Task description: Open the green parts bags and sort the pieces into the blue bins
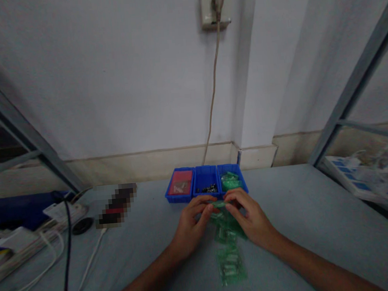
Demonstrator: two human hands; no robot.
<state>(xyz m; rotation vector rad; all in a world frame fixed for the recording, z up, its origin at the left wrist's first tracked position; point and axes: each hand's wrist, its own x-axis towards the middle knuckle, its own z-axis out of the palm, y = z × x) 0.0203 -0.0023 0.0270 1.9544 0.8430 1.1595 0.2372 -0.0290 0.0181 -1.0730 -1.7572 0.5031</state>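
My left hand (193, 221) and my right hand (248, 217) meet over the table just in front of three blue bins. Both pinch the top of a green plastic bag strip (225, 223) that holds small parts. The strip runs back toward me on the table, ending in more green bags (231, 266). The left bin (180, 187) holds a red packet, the middle bin (206, 182) small dark parts, and the right bin (232, 180) green bags.
Cables, white adapters and a power strip (36, 229) crowd the left side of the grey table. A cord (212, 99) hangs from a wall socket behind the bins. A metal frame (347, 93) and a cluttered tray stand at the right.
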